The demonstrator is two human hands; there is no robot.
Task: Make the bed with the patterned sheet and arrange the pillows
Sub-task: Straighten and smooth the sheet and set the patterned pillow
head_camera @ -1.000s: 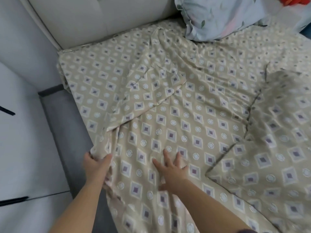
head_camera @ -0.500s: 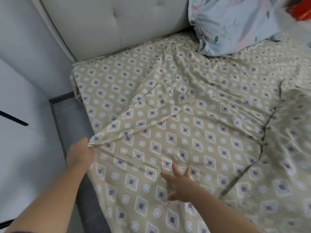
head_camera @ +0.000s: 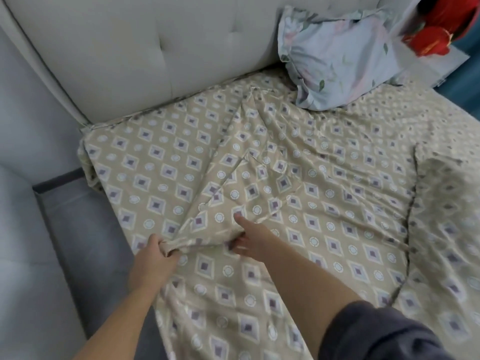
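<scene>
Head view: the patterned sheet [head_camera: 324,203], beige with diamonds and circles, covers the mattress, creased, with a folded flap running from the headboard [head_camera: 124,48] toward the near edge. Left hand [head_camera: 155,258] pinches the bunched corner of that flap in curled fingers at the bed's left edge. Right hand [head_camera: 250,242] lies stretched out just beside it, index finger straight on the flap, the other fingers at its hem. A floral pillow [head_camera: 337,61] leans on the headboard, on the sheet.
</scene>
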